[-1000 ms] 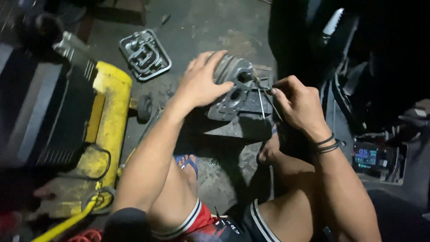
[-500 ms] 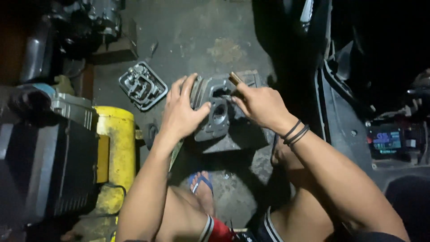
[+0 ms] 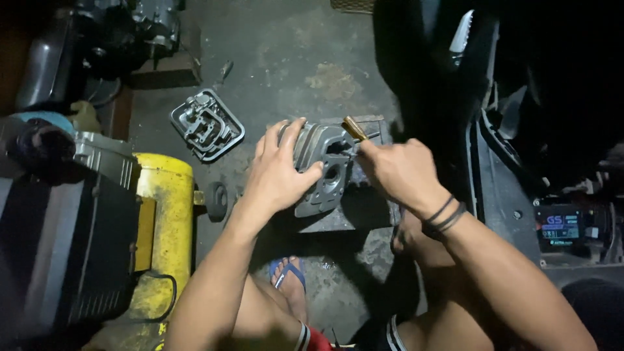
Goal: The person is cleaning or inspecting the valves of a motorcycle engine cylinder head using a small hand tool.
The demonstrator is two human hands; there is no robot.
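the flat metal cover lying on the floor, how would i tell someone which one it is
Start at the yellow tank on the left and look up and right across the concrete floor. The flat metal cover lies alone there, left of the left hand. Unlike the grey engine part being held, it is a shallow, rounded-corner tray, untouched.

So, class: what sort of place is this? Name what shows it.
Probably a small engine or motorcycle repair workshop: a grey metal engine part under both hands, a loose metal cover on the stained concrete floor, and a yellow machine.
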